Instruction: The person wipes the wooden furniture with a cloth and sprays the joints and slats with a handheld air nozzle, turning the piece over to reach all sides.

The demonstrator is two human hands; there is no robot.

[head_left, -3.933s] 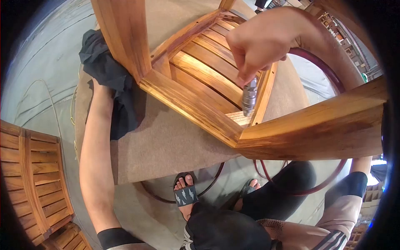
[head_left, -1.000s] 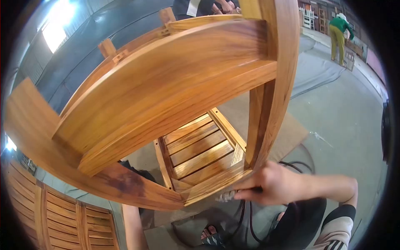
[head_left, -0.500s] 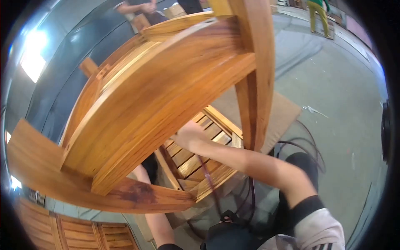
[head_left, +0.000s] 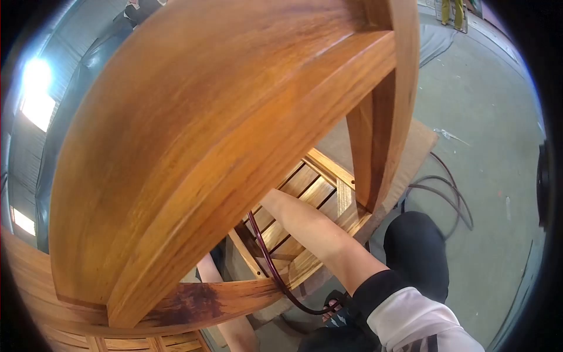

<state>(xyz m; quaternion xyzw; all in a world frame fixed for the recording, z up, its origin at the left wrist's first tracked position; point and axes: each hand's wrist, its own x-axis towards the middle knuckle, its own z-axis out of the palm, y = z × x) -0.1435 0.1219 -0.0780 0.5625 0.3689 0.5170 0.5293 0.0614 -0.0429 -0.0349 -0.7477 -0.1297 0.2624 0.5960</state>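
Note:
A large varnished wooden furniture frame (head_left: 193, 158), which looks like a chair, stands tilted before me. Its broad board hides both of my hands. My right forearm (head_left: 316, 229) reaches under the board's lower edge, above the slatted section (head_left: 299, 199); the fingers are out of sight. From beside that wrist a dark red hose (head_left: 267, 252) curves down toward my legs. Behind the dark-stained curved rail (head_left: 217, 299), my left forearm (head_left: 210, 270) reaches up, and its hand is covered by the wood. What either hand holds cannot be seen.
A thick leg (head_left: 390, 141) of the frame rises at the right. Brown cardboard (head_left: 419, 141) lies beneath it. More hose (head_left: 457, 193) is coiled on the grey floor. Slatted wooden panels (head_left: 126, 343) lie at lower left. Another person's legs (head_left: 451, 14) show at the far right.
The board now looms larger and higher in view. My right hand, partly visible before, has passed behind it. The hose now bends in a wide curve toward my legs.

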